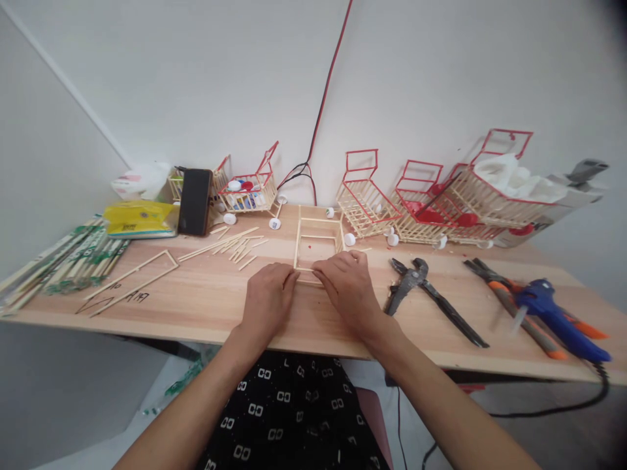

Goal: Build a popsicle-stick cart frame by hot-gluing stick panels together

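A small box-shaped frame of pale wooden sticks (319, 222) stands on the table in front of me. My left hand (270, 294) pinches its near left corner between thumb and fingers. Closed around the near right side of the same frame is my right hand (350, 281), its thumb and fingertips by the near bar. Parts of the near bars are hidden behind my fingers. Left of the frame lie several cut wooden sticks (240, 248), and farther left a flat stick frame (169, 260) rests on the wood.
Miniature stick shopping carts (365, 202) with red handles line the wall. Pliers (416, 281), orange-handled cutters (529, 320) and a blue glue gun (563, 313) lie right. A phone (194, 202), yellow packet (140, 219) and bundled chopsticks (88, 258) are left. The table edge (313, 349) is near me.
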Available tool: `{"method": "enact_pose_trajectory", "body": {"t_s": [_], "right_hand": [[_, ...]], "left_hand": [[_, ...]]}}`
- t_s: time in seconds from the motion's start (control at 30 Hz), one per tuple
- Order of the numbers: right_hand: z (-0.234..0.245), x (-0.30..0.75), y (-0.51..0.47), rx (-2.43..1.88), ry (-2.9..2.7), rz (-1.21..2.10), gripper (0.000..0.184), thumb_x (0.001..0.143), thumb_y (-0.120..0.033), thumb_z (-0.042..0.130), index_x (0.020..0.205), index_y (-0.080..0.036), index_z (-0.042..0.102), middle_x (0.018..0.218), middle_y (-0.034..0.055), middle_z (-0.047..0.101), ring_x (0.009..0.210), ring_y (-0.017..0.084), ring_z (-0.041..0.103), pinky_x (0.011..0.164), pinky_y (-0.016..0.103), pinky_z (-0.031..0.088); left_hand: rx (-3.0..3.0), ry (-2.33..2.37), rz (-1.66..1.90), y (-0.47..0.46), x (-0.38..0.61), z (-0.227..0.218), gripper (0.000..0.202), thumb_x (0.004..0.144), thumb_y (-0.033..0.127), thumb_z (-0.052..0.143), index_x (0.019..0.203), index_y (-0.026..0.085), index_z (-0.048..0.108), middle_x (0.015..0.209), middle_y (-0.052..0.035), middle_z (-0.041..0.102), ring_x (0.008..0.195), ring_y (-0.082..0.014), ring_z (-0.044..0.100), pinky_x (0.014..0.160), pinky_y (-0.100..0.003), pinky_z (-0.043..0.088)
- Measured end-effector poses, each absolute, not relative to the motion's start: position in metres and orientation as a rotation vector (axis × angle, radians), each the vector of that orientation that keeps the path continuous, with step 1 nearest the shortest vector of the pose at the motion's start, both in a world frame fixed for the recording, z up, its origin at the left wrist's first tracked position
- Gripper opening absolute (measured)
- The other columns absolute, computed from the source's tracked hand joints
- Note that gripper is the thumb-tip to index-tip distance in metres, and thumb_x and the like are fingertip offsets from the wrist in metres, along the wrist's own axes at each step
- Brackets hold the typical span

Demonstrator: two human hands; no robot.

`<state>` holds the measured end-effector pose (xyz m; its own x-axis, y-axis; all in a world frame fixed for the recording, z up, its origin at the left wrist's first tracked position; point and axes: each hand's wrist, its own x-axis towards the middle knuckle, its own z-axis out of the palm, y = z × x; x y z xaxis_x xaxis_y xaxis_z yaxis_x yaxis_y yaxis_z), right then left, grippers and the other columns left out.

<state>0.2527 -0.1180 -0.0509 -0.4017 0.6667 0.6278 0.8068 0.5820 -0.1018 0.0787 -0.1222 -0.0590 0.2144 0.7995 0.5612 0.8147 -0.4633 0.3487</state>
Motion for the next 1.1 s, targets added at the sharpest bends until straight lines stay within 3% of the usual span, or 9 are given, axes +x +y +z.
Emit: {"method": "enact_pose_trajectory", "body": {"t_s": [1.1], "right_hand": [[-0.0520,0.2524,-0.1177,-1.159,-2.175,-0.293,0.022,0.097,-0.023,0.047,0.084,-0.021,0.064,0.076,0.0008,0.068,0.080,0.017,0.053,0.085,0.035,0.028]], "left_hand": [[-2.430,-1.616,-1.097,-0.1226,0.0791,-0.0584,0.024,0.090,0.021,0.053,0.068,0.017,0.059,0.068,-0.0034,0.064,0.066,-0.0173,0.057,0.063,-0.029,0.041]]}}
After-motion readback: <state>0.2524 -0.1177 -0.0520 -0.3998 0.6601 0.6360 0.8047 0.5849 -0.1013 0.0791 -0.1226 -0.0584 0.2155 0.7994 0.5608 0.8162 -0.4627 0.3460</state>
